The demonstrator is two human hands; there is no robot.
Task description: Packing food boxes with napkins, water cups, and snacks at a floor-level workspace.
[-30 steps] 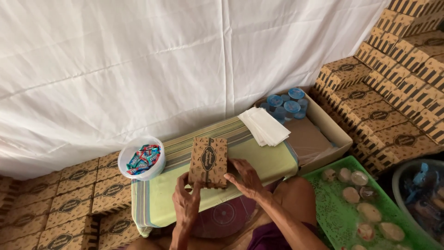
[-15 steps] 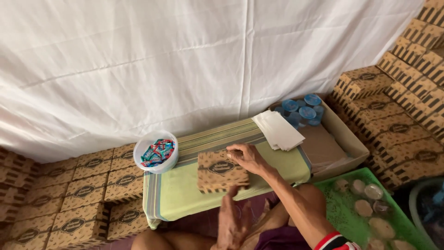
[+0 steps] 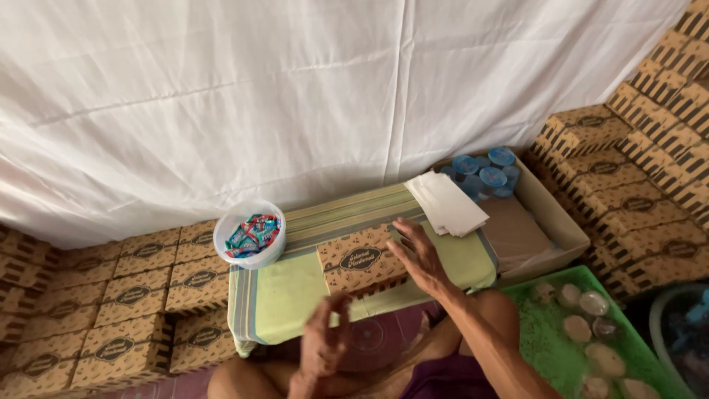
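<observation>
One box (image 3: 363, 260) in hand: brown printed carton, shut, lying flat on the cloth-covered table (image 3: 281, 299), at the middle of its near edge. I read my right hand (image 3: 419, 257) as pressing the box's right end, fingers spread flat and apart, gripping nothing. Left hand (image 3: 325, 346) hangs off the table below the near edge, blurred, fingers loosely curled, holding nothing as far as I can tell.

Progress, my guess: box looks folded and closed, set down; moving it off to a stack seems left.

White bowl (image 3: 249, 235) of wrappers sits at the far left corner, napkins (image 3: 447, 204) at the far right corner. Near left part of the cloth is bare, good room there. Stacked boxes (image 3: 125, 295) crowd the left side, an open carton with blue lids (image 3: 487, 171) the right, green tray (image 3: 546, 347) near right.
</observation>
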